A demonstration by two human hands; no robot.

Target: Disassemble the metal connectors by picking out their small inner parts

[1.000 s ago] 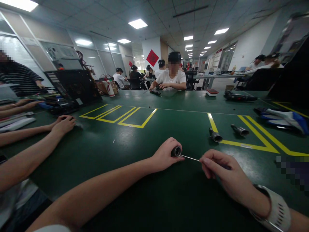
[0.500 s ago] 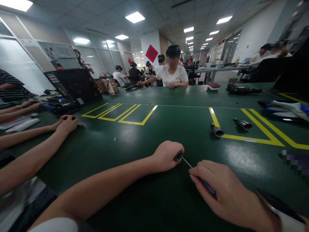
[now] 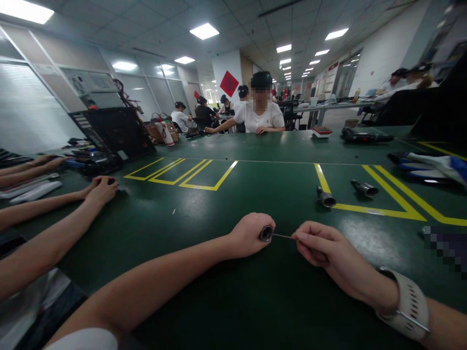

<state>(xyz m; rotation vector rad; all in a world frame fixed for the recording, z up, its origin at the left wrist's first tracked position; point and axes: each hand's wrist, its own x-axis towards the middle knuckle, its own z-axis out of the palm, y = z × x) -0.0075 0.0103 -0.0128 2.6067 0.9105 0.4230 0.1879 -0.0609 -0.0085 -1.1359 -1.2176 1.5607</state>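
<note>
Rod (image 3: 282,236) tip sits in the tube (image 3: 266,234) mouth, my left hand (image 3: 248,236) fisted round the tube. My right hand (image 3: 321,248) pinches the rod; next move likely needs a straight push.

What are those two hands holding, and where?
Left hand wraps the body of a small metal cylinder; right hand pinches the near end of a thin rod.

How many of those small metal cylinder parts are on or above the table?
3: one in the left hand, metal cylinder; two lying by the yellow tape, at and.

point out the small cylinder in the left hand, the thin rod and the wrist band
small cylinder (image 3: 266,233), head view, on its open round end
thin rod (image 3: 282,236), head view, mid-shaft
wrist band (image 3: 410,304), head view, on the strap
</note>
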